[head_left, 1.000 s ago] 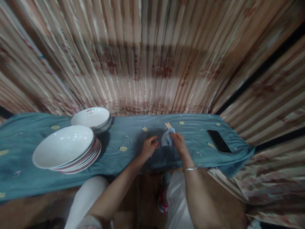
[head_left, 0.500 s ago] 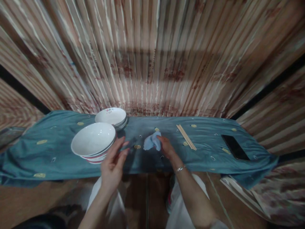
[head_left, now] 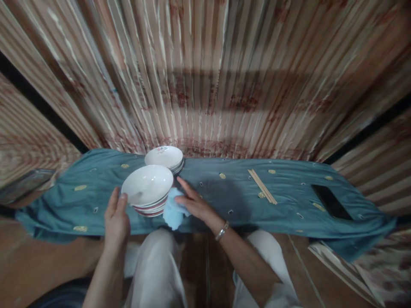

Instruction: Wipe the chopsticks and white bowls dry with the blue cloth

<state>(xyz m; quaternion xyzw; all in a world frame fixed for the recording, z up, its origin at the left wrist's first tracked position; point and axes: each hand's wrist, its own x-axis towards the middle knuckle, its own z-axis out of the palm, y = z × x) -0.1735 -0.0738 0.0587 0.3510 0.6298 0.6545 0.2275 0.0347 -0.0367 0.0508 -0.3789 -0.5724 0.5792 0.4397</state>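
Observation:
A stack of white bowls (head_left: 147,186) with red bands on their outer sides stands at the left part of the cloth-covered table. At the stack's left side is my left hand (head_left: 117,218), its fingers stretched upward and the thumb close to the top bowl's rim; whether it touches cannot be made out. My right hand (head_left: 195,203) holds a light blue cloth (head_left: 175,209) against or just beside the stack's right side, forefinger stretched toward the bowls behind. Behind this stack sits a second stack of shallower white bowls (head_left: 163,156) with a small floral print.
A teal patterned tablecloth (head_left: 221,205) covers the narrow table. Right of centre lie several wooden chopsticks (head_left: 261,186), and farther right a black phone (head_left: 330,201). A pleated curtain (head_left: 205,85) hangs along the back. Dark poles (head_left: 369,132) slant at both sides.
My right hand has carried the blue cloth left to the bowl stack. My left hand has moved from the stack's right side to its left. The view has shifted slightly.

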